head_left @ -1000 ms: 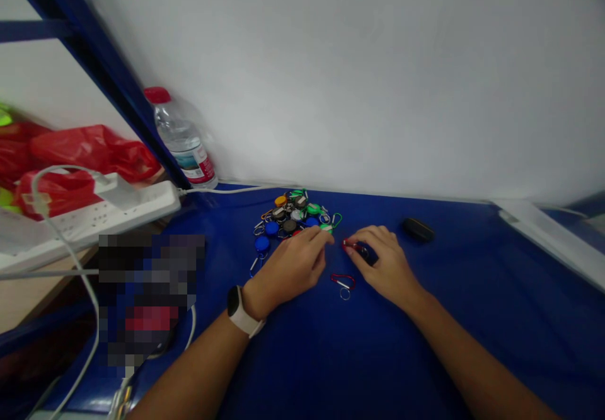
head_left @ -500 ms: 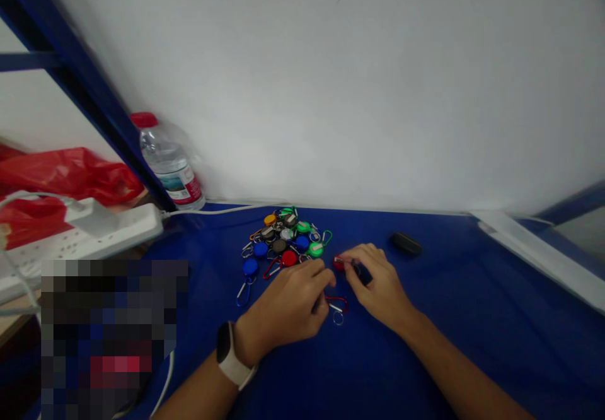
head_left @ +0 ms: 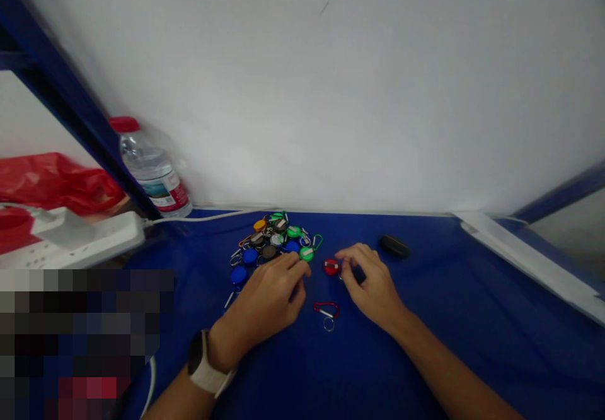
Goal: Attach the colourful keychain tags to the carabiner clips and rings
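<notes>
My left hand (head_left: 276, 291), with a watch (head_left: 203, 363) on its wrist, hovers over the near edge of a pile of retractable badge reels (head_left: 269, 253). Its fingers curl loosely, thumb and index apart, and nothing shows between them; the other fingertips are hidden. My right hand (head_left: 373, 281) rests on the table with thumb and index slightly apart. Just left of those fingertips lies a red badge reel (head_left: 331, 267). Nearer me, a red carabiner (head_left: 326, 310) with a metal split ring (head_left: 329, 324) lies between my hands. A green reel (head_left: 306, 254) sits at the pile's right side.
A dark oblong object (head_left: 394, 246) lies beyond my right hand. At the back left, a water bottle (head_left: 154, 174) leans by the blue frame, near a white power strip (head_left: 113, 234) and red plastic bag (head_left: 57, 183). White flat pieces (head_left: 529, 262) lie at the right.
My left hand has moved left, away from the red carabiner and over the pile's near edge. My right fingers have come off the red reel, which now shows fully. The view has shifted slightly.
</notes>
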Tool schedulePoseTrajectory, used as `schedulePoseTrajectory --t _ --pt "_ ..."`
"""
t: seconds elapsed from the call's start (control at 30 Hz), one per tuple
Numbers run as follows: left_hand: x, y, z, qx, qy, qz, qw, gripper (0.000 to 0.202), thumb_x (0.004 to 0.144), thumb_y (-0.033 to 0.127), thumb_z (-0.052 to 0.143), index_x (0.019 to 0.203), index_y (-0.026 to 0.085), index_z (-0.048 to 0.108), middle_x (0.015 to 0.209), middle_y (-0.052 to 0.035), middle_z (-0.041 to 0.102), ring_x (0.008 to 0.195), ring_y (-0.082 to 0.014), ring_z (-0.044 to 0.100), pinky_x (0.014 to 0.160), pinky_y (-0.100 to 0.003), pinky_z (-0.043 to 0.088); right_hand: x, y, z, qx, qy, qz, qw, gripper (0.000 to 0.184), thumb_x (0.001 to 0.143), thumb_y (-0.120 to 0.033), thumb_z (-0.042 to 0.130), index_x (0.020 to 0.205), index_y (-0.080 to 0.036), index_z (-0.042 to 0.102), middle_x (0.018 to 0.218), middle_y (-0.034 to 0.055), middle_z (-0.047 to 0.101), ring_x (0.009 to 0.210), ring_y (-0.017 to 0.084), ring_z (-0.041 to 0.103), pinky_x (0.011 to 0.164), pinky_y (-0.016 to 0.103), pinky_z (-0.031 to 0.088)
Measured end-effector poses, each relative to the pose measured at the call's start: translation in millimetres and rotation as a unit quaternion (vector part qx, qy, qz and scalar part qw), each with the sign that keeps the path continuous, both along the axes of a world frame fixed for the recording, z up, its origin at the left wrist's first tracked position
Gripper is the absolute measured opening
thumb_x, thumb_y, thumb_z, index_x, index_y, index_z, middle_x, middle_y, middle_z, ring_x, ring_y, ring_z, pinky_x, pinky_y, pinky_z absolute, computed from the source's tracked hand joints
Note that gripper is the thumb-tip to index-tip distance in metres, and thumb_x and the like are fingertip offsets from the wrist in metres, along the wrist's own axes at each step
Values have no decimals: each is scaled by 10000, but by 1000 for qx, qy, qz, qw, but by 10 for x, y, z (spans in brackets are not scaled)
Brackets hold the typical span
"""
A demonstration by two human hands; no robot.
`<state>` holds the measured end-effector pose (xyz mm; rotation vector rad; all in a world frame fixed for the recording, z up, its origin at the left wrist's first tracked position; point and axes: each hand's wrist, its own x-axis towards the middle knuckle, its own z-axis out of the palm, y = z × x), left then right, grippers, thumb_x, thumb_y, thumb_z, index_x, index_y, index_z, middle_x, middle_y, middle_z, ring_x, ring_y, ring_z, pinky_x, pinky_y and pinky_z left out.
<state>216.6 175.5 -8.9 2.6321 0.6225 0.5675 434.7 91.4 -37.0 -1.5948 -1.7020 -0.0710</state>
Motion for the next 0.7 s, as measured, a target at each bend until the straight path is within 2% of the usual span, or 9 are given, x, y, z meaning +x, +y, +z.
schedulePoseTrajectory --t 0.2,0.33,0.53,0.6,0.7 --pt "-39 88 14 24 -14 26 999 218 937 72 470 1040 187 623 988 -60 628 937 -217 624 856 -367 520 -11 7 -21 5 4 -1 1000 182 931 -91 493 961 -205 633 893 38 651 851 197 604 777 355 410" --pt "-63 154 23 38 -14 77 996 173 942 99 481 989 191 620 955 -62 630 902 -222 624 825 -367 520 -24 8 -16 6 9 3 1000 186 927 -88 490 947 -208 631 884 38 653 833 195 599 762 351 403" --pt "-126 236 42 73 8 153 986 90 931 187 564 995 184 627 1010 -94 643 965 -276 628 885 -450 526 -53 5 -4 5 12 3 1000 190 942 -108 478 927 -215 634 876 41 660 826 198 600 753 355 397" --pt "-137 231 43 81 11 144 986 100 927 223 593 1004 181 640 1018 -101 630 971 -278 614 891 -456 525 -73 1 1 1 13 6 1000 200 951 -109 470 929 -215 637 884 41 664 831 195 605 759 357 394" --pt "-117 202 17 81 16 88 993 135 924 239 618 1039 192 670 1039 -99 608 985 -266 586 914 -452 518 -104 -4 2 -3 17 14 1000 201 956 -102 470 932 -213 637 896 39 664 846 194 606 775 361 390"
